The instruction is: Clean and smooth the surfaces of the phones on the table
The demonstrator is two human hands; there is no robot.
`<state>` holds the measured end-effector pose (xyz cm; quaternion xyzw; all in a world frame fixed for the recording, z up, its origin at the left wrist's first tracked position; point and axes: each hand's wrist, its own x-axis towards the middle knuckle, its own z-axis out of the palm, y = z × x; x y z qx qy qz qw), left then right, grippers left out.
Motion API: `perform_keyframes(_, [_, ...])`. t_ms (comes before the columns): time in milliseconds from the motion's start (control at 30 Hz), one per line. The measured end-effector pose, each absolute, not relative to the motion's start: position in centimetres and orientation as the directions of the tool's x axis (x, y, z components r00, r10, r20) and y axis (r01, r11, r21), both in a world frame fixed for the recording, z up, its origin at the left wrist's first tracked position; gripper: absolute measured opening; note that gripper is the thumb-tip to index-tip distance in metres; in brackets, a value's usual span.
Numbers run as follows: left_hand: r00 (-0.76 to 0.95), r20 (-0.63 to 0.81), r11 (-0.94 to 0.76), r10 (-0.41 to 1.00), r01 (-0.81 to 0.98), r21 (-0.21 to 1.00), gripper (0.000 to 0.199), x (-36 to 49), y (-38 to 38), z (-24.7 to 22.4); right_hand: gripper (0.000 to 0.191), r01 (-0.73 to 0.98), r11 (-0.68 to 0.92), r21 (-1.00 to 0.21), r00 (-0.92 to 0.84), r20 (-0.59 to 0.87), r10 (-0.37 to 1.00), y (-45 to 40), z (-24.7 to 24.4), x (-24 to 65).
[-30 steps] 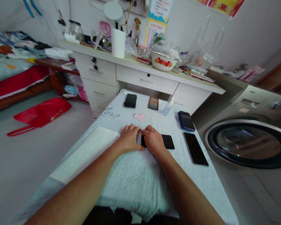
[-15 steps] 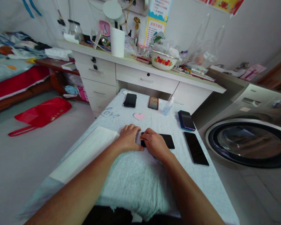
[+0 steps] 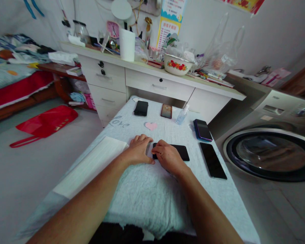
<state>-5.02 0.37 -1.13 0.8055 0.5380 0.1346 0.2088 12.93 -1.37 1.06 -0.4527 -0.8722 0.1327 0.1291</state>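
Note:
A dark smartphone (image 3: 181, 152) lies flat on the cloth-covered table in front of me, screen up. My right hand (image 3: 166, 154) covers its middle, with bent fingers pinched together at the phone's left end. Whatever the fingertips hold there is too small or hidden to make out. At that same end is my left hand (image 3: 141, 150), thumb and fingers spread in a C shape beside the phone's corners. Its thumb tip is close to the lower corner; I cannot tell whether it touches. Left of this hand rests a folded white cloth or paper strip (image 3: 91, 166).
Another black phone (image 3: 212, 161) lies at the right, below stacked phones (image 3: 202, 130). Toward the back are a black phone (image 3: 141, 108), a brownish phone or case (image 3: 166, 111) and a clear bottle (image 3: 182, 115). A washing machine (image 3: 277, 112) stands right, a white desk (image 3: 147, 79) behind.
My left thumb has shifted very slightly left, and the right fingers have moved a little on the phone's left end. The phones have stayed in place.

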Motion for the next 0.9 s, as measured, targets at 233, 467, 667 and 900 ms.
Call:
perform_keyframes(233, [0.393,0.001,-0.351,0.919,0.819,0.453,0.082,-5.0,0.4,-1.2,0.025,0.837,0.486,-0.252,-0.470,0.124,0.874,-0.6,0.5,12.0])
perform_keyframes(467, [0.392,-0.010,-0.347,0.920,0.824,0.448,0.080,-4.9,0.3,-0.8,0.025,0.865,0.447,-0.229,-0.422,0.150,0.894,0.2,-0.2,11.7])
perform_keyframes(667, [0.391,-0.017,-0.341,0.920,0.824,0.452,0.079,-4.9,0.4,-0.8,0.025,0.846,0.463,-0.262,-0.446,0.127,0.886,-0.3,0.4,11.9])
perform_keyframes(900, [0.383,-0.010,-0.335,0.924,0.819,0.467,0.078,-4.9,0.5,-1.2,0.025,0.822,0.498,-0.278,-0.491,0.100,0.866,-1.4,0.9,12.3])
